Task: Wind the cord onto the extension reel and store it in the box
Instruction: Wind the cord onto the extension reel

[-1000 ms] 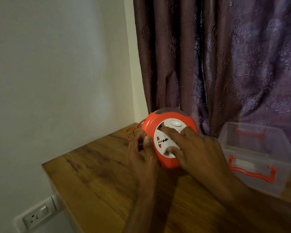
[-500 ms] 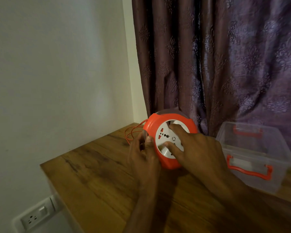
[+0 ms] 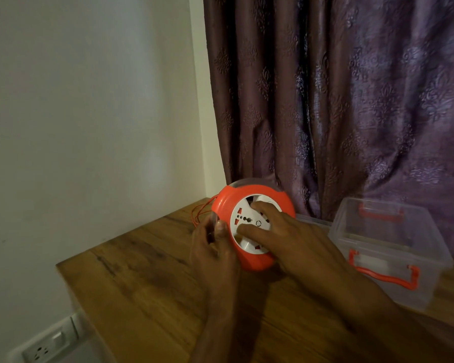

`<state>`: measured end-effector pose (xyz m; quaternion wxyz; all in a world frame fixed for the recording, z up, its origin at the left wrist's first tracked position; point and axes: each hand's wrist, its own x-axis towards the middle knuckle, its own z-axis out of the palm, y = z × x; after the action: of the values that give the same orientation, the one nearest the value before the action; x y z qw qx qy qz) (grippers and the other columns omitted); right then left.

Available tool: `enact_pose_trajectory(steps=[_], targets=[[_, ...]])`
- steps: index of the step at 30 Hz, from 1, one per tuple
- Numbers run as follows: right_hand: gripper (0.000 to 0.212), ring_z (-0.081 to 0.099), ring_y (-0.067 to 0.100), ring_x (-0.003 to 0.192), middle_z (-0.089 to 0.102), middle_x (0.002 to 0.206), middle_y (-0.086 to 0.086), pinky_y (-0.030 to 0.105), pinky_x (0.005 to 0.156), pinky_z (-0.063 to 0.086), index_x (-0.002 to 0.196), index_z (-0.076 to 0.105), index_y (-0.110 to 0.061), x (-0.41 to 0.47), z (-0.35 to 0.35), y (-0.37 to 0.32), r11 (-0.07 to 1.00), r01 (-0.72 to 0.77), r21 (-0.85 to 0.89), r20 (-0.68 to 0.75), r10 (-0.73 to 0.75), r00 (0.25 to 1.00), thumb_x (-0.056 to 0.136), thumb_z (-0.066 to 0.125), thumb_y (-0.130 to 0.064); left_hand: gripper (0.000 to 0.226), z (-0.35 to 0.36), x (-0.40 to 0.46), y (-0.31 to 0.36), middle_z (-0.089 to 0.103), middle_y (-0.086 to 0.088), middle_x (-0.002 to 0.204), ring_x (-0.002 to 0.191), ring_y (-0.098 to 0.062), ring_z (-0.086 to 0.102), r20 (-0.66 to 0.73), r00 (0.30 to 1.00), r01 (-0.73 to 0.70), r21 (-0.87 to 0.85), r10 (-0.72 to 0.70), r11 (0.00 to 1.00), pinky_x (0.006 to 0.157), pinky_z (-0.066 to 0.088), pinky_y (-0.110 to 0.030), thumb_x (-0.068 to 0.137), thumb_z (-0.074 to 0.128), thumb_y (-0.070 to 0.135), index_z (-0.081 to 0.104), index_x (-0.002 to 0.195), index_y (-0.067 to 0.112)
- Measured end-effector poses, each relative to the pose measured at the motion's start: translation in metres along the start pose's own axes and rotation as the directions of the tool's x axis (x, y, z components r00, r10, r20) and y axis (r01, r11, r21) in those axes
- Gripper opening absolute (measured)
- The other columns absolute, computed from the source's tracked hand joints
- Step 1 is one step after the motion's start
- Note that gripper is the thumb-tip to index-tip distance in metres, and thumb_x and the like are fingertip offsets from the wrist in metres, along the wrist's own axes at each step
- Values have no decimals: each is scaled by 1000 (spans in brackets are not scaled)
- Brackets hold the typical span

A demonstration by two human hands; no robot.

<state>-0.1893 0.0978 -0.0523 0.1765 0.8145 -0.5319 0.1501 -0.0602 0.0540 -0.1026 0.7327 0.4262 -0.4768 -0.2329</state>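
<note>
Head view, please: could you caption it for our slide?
Left hand steadies the orange reel on the wooden table while right hand turns its white face; clear box waits beside.

Extension reel (image 3: pixel 249 229), orange with white face: one, at centre of wooden table (image 3: pixel 147 292). Hands: two, left hand (image 3: pixel 214 255) and right hand (image 3: pixel 291 242), both on the reel. Orange cord (image 3: pixel 201 209): one, left of reel. Clear box (image 3: pixel 388 247): one, right of reel; orange handles: two. Wall socket (image 3: pixel 47 345): one, below table's left edge. Curtain (image 3: pixel 338 100): one, behind reel.
</note>
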Motion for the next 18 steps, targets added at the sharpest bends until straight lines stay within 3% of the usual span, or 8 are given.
enact_pose_trajectory(steps=[7,11,18], targets=[[54,25,27,137,-9,157,-8,47,99,41,133,18,-49,0,2,4,999,39,-15,-1,-39,999,91,50,-35,35,1,1,0,63,8,111,93,-12,62,-5,1000,-6,-13,6,1000,76,53,-27,83,45,53,54,112,34],[56,21,26,139,-11,157,-8,47,100,41,134,17,-52,1,5,9,998,48,-32,-8,-48,999,92,50,-38,35,0,1,1,62,9,109,91,-9,61,6,1000,-15,-8,15,1000,70,49,-20,82,45,54,53,110,36],[54,35,28,133,-4,158,-5,48,87,50,131,15,-55,-2,11,13,997,67,-49,-23,-69,997,91,49,-43,31,-1,2,4,62,16,101,86,-3,62,32,999,-27,3,27,1000,62,46,-10,85,43,53,55,108,36]])
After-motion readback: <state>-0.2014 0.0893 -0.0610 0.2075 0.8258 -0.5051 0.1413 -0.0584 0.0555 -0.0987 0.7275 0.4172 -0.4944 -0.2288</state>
